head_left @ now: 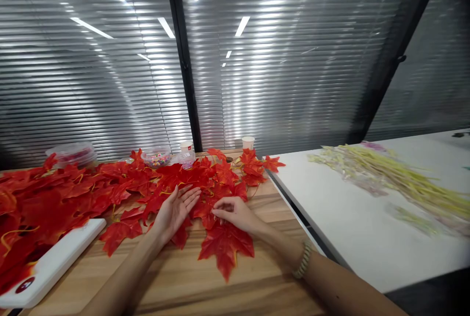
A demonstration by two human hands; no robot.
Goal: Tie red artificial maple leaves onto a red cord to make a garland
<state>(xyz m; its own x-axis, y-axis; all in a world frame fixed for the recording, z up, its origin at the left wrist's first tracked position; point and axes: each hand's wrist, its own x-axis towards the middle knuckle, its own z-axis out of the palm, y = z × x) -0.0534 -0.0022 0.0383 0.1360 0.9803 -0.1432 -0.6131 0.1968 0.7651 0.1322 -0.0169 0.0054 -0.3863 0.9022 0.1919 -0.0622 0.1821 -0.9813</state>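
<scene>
Red artificial maple leaves (88, 186) with yellowish stems spread over the wooden table (183, 281). My left hand (175, 210) is palm up among them, fingers stretched out and nothing lying on the palm. To its right, my right hand (235, 212) has its thumb and fingertips brought together; whatever may be between them is too small to make out. One large red leaf (226, 250) lies just below my right hand, its tip pointing toward me. The two hands are apart.
A white device (62, 257) lies at the left. Behind the leaves stand paper cups (248, 142), a tub of colourful beads (157, 158) and clear round containers (73, 153). Yellow stems (404, 174) lie on the white table (312, 198) at right, across a gap.
</scene>
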